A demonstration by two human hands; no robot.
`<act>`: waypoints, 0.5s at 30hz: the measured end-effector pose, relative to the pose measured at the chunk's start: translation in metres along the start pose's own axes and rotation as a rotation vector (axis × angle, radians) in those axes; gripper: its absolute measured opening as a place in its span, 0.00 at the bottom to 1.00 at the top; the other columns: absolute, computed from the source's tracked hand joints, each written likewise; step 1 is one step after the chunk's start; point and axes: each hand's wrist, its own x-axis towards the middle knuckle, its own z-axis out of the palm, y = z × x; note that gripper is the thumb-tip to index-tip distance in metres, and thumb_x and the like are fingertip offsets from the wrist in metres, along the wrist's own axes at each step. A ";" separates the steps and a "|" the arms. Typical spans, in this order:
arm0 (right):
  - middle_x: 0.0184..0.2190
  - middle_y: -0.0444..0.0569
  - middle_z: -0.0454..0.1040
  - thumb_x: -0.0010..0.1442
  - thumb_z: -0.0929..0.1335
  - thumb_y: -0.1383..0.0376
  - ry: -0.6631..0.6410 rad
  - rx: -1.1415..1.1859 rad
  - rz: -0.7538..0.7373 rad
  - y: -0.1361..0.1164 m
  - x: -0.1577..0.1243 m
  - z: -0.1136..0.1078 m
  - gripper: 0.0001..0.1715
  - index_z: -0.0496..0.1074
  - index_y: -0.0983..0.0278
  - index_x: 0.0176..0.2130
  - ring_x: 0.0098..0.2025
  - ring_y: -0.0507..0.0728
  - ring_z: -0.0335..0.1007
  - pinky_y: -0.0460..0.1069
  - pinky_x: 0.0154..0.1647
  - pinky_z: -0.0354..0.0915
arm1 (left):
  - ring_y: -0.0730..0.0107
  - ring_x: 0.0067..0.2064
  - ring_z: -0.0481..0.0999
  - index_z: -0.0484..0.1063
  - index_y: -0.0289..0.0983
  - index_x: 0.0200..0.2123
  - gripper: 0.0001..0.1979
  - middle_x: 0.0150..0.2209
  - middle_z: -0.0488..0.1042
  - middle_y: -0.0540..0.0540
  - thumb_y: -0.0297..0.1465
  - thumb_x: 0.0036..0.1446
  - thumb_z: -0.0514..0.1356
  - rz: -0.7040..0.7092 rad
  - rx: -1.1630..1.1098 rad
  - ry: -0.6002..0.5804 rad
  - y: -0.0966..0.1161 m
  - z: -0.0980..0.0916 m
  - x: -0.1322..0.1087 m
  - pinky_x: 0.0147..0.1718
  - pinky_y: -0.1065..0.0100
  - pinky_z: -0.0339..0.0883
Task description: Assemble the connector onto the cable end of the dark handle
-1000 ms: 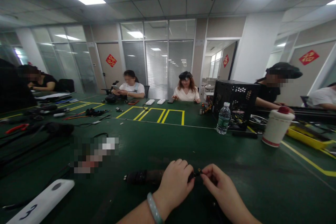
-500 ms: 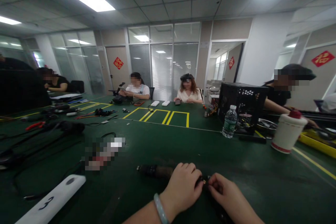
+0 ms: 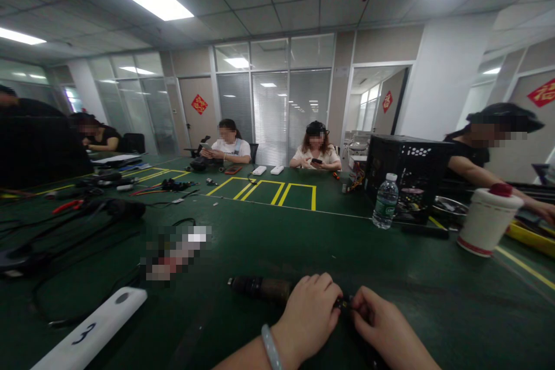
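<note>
A dark electric drill (image 3: 273, 290) lies on the green table with its chuck pointing left. Over the drill's rear part my left hand (image 3: 310, 306) is closed, a pale bracelet on its wrist. Close by on the right, my right hand (image 3: 377, 315) has thumb and fingers pinched together. Between the two hands is a small dark part with a yellowish spot (image 3: 344, 303), too small to name. My palms and fingers hide the drill's back end; a dark shape shows below my right hand.
A white power strip marked 3 (image 3: 93, 329) lies at front left, near black cables (image 3: 110, 219). At right stand a water bottle (image 3: 385, 201), a black computer case (image 3: 401, 176) and a white red-capped container (image 3: 489, 221). Several people sit or work around the table.
The view has shifted slightly, moving the scene a little to the right. My hands stay together at the drill, with slight finger movement. The person opposite now holds a dark phone-like object.
</note>
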 end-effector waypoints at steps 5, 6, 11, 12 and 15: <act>0.23 0.40 0.71 0.55 0.65 0.70 -0.010 -0.031 0.015 -0.001 -0.001 0.000 0.04 0.67 0.60 0.32 0.26 0.53 0.69 0.44 0.26 0.58 | 0.61 0.43 0.69 0.69 0.40 0.40 0.05 0.42 0.70 0.50 0.28 0.61 0.61 0.003 0.012 -0.007 0.001 0.000 -0.001 0.43 0.61 0.63; 0.23 0.40 0.71 0.55 0.65 0.70 -0.011 -0.039 0.016 -0.001 -0.001 0.000 0.04 0.66 0.60 0.31 0.26 0.53 0.69 0.44 0.26 0.58 | 0.61 0.43 0.69 0.69 0.40 0.40 0.04 0.41 0.70 0.50 0.28 0.61 0.61 0.009 0.018 -0.014 0.002 0.000 -0.001 0.43 0.61 0.63; 0.24 0.41 0.71 0.55 0.64 0.70 -0.011 -0.057 -0.013 0.006 0.000 0.003 0.04 0.64 0.60 0.31 0.27 0.54 0.69 0.44 0.27 0.59 | 0.62 0.43 0.69 0.68 0.40 0.38 0.02 0.41 0.70 0.49 0.29 0.61 0.60 0.018 0.049 -0.021 0.002 0.001 -0.001 0.42 0.62 0.63; 0.24 0.41 0.72 0.55 0.64 0.70 -0.011 -0.056 -0.022 0.007 0.000 0.004 0.04 0.64 0.60 0.31 0.27 0.54 0.69 0.44 0.28 0.59 | 0.62 0.43 0.69 0.68 0.40 0.38 0.03 0.41 0.70 0.49 0.29 0.61 0.60 0.019 0.050 -0.023 0.001 0.001 -0.001 0.42 0.62 0.63; 0.26 0.41 0.72 0.56 0.64 0.70 -0.008 -0.051 -0.042 0.008 0.001 0.004 0.04 0.65 0.60 0.31 0.28 0.54 0.70 0.44 0.29 0.60 | 0.62 0.43 0.69 0.69 0.40 0.38 0.03 0.41 0.70 0.50 0.29 0.60 0.61 0.012 0.033 -0.025 -0.001 0.003 0.000 0.42 0.63 0.63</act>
